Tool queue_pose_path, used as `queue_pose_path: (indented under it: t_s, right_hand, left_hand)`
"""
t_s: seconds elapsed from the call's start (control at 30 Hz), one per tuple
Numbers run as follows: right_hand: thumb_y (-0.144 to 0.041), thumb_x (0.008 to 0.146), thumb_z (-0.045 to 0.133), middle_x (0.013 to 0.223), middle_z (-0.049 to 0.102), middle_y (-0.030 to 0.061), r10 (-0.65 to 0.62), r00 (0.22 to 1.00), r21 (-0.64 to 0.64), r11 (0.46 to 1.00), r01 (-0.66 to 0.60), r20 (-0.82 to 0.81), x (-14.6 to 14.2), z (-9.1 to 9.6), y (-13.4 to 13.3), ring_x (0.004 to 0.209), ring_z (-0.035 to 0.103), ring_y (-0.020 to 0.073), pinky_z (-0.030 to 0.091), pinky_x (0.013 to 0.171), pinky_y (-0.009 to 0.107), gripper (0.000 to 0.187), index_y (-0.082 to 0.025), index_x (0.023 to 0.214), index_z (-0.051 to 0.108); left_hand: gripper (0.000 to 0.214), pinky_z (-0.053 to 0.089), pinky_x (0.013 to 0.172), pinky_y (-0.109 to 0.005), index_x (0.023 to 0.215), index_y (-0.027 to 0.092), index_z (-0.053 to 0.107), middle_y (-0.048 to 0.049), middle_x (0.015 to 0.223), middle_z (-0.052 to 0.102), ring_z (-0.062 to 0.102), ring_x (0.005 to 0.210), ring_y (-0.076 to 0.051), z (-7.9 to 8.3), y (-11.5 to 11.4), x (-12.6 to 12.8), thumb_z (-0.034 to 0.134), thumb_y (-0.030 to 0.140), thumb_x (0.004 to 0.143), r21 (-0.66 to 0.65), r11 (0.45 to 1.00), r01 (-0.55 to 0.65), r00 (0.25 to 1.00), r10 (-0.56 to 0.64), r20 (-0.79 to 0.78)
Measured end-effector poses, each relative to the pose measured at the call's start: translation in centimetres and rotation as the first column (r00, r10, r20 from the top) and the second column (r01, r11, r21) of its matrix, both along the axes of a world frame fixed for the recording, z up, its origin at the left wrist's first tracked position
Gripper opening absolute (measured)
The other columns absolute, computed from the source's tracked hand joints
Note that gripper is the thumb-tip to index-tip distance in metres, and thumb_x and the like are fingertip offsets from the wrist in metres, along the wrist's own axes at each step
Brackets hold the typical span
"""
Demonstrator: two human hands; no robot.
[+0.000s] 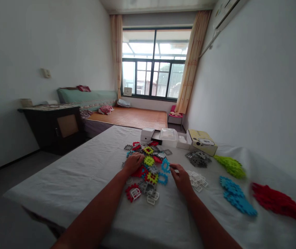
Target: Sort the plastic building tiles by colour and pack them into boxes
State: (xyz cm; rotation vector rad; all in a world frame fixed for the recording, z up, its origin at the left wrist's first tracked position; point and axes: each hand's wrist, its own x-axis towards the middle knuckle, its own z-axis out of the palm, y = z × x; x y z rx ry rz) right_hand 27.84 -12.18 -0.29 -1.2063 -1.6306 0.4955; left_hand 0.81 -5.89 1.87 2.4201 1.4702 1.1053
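Note:
In my right hand point(180, 178), a blue toothed building piece point(165, 166) with an open middle is pinched upright between thumb and fingers. A second blue frame piece point(162, 178) lies just below it. My left hand point(134, 163) rests at the left side of the mixed heap, its fingers curled down; whatever they grip is hidden. Around it lie a lime-green piece point(149, 160), a red piece point(139, 172) and a yellow-green piece point(152, 178). Nearer me are a red piece with a white window frame point(135, 193) and another white window piece point(153, 198).
Sorted piles lie to the right: grey pieces point(198, 159), white window pieces point(197, 181), lime-green pieces point(230, 166), blue pieces point(237, 195) and red pieces point(279, 202). Behind stand a white box point(147, 134), a clear plastic container point(169, 136) and a yellow box point(202, 141).

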Motion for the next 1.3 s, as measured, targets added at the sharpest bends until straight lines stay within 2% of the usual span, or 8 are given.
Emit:
queue_pose_path:
  t_s: [0.13,0.3,0.47,0.7,0.9,1.1,1.2,1.3]
  right_hand:
    - [-0.04,0.079,0.054,0.081,0.068,0.0063,-0.028,0.996,-0.082,0.996,0.022,-0.079,0.1,0.3,-0.1,0.073,0.065,0.0199,0.053,0.062,0.03,0.026,-0.018,0.09,0.061]
    - [-0.035,0.074,0.059,0.077,0.065,0.0026,-0.104,0.995,-0.004,0.995,0.104,0.012,-1.0,0.6,-0.2,0.069,0.063,0.0176,0.05,0.061,0.028,0.026,-0.019,0.094,0.057]
    - [-0.034,0.077,0.057,0.075,0.062,0.0014,-0.143,0.98,0.11,0.986,0.128,0.138,-2.5,1.2,-0.6,0.066,0.059,0.0154,0.049,0.067,0.029,0.02,-0.019,0.09,0.058]
    - [-0.043,0.082,0.053,0.08,0.066,0.0047,-0.023,0.996,-0.048,0.999,0.019,-0.082,-2.0,1.1,-0.5,0.069,0.063,0.0174,0.051,0.056,0.027,0.027,-0.019,0.092,0.058]
    - [-0.043,0.078,0.059,0.081,0.07,0.0048,-0.107,0.994,-0.006,0.994,0.107,-0.03,-0.4,2.1,-0.5,0.071,0.065,0.0183,0.052,0.067,0.031,0.027,-0.019,0.089,0.063]
    - [-0.048,0.077,0.058,0.084,0.071,0.0063,-0.307,0.952,0.015,0.952,0.307,-0.01,7.1,5.9,-3.9,0.071,0.065,0.0186,0.051,0.068,0.03,0.033,-0.019,0.092,0.063]
    - [-0.046,0.077,0.057,0.085,0.071,0.0068,-0.561,0.815,0.054,0.827,0.56,0.145,13.9,5.2,-6.3,0.075,0.066,0.0202,0.05,0.073,0.033,0.031,-0.02,0.091,0.063]
    - [-0.045,0.077,0.053,0.083,0.07,0.0089,-0.669,0.703,0.01,0.726,0.687,0.242,19.5,3.3,-8.0,0.076,0.066,0.0222,0.049,0.072,0.034,0.03,-0.018,0.087,0.063]
  left_hand:
    - [0.033,0.043,0.092,-0.032,0.09,0.021,0.069,-0.0049,0.099,0.069,0.059,0.099,-0.018,0.8,-0.5,0.3,0.039,0.035,0.093,0.127,0.992,0.014,1.0,-0.015,0.005]
    - [0.024,0.038,0.099,-0.036,0.101,0.026,0.066,-0.0033,0.105,0.068,0.056,0.107,-0.02,2.5,-2.8,2.6,0.051,0.04,0.088,0.256,0.94,0.223,0.974,-0.205,-0.097]
    - [0.052,0.037,0.1,-0.039,0.113,0.024,0.059,-0.0071,0.109,0.066,0.054,0.109,-0.024,2.6,-4.4,4.9,0.064,0.057,0.073,0.211,0.906,0.366,0.925,-0.33,-0.188]
    - [0.017,0.037,0.097,-0.036,0.088,0.025,0.068,-0.0027,0.096,0.067,0.056,0.103,-0.02,2.0,-3.8,4.6,0.057,0.038,0.085,0.168,0.914,0.37,0.911,-0.322,-0.258]
    - [0.016,0.041,0.095,-0.033,0.082,0.024,0.068,-0.0016,0.092,0.068,0.058,0.1,-0.018,1.9,-2.4,3.2,0.054,0.03,0.087,0.196,0.926,0.322,0.937,-0.282,-0.207]
    - [0.018,0.045,0.09,-0.032,0.083,0.023,0.067,-0.0026,0.092,0.068,0.059,0.095,-0.018,1.7,-1.1,1.9,0.051,0.03,0.087,0.213,0.935,0.285,0.953,-0.254,-0.163]
    - [0.019,0.045,0.089,-0.032,0.083,0.023,0.067,-0.0024,0.093,0.068,0.059,0.094,-0.018,1.6,-1.0,2.0,0.05,0.031,0.088,0.21,0.934,0.291,0.951,-0.258,-0.169]
    - [0.018,0.045,0.09,-0.033,0.085,0.023,0.066,-0.0018,0.094,0.068,0.059,0.096,-0.018,1.5,-1.0,2.3,0.05,0.03,0.088,0.206,0.929,0.308,0.945,-0.274,-0.178]
